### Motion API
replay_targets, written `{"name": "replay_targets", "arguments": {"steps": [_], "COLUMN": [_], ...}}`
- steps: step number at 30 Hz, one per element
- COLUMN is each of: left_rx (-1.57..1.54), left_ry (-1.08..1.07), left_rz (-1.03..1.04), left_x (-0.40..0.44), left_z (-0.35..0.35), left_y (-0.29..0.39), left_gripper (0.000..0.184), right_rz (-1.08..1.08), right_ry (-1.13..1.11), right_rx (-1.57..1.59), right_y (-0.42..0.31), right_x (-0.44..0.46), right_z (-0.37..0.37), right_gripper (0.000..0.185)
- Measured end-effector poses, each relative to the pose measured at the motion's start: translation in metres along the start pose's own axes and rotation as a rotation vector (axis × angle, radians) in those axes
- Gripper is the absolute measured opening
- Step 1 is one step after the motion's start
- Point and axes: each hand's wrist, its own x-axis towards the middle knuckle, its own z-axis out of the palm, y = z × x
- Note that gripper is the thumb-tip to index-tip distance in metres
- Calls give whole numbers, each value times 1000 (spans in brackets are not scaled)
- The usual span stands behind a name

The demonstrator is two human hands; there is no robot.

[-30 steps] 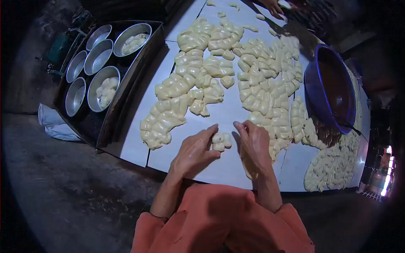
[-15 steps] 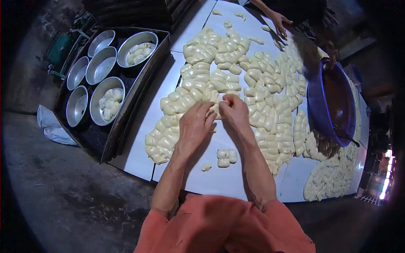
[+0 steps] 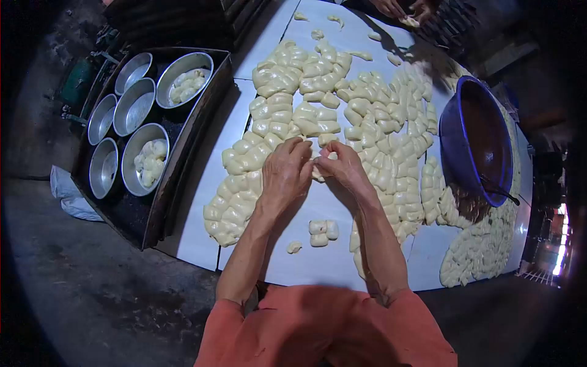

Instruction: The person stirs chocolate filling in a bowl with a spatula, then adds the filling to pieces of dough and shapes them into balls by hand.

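Observation:
My left hand [image 3: 285, 168] and my right hand [image 3: 343, 165] meet over the white table, fingers closed around a piece of dough [image 3: 317, 174] that is largely hidden between them. Pale, glossy dough lies in a long strip [image 3: 235, 205] beside my left hand and in a wide sheet [image 3: 391, 147] to the right of my right hand. Nearer my body, a small cluster of dough pieces [image 3: 322, 233] sits by itself, with a little scrap [image 3: 294, 247] at its left.
At the left, a dark tray [image 3: 194, 131] holds several round metal pans, two with dough inside. A purple basin [image 3: 448, 125] with brown contents stands at the right. Another person's hands [image 3: 391, 8] hold a piece at the far edge. More dough [image 3: 480, 251] lies front right.
From beside the small cluster, both my hands have moved forward to the dough and closed on a piece. The small scrap now shows on the table. The other person's hands have come together.

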Motion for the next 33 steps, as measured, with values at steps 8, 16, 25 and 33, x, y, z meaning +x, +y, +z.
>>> {"name": "replay_targets", "arguments": {"steps": [8, 16, 25, 33], "left_rx": [134, 114, 123, -51], "left_ry": [-129, -45, 4, -277], "left_rz": [180, 122, 107, 120], "left_x": [20, 17, 9, -2], "left_z": [2, 4, 9, 14], "left_y": [-10, -22, -5, 22], "left_gripper": [21, 15, 52, 40], "right_rz": [-1, 204, -249, 45], "right_ry": [20, -8, 120, 57], "right_rx": [277, 669, -419, 210], "right_y": [-8, -4, -6, -3], "right_x": [-11, -34, -59, -48], "right_z": [0, -33, -33, -28], "right_gripper": [28, 20, 35, 38]}}
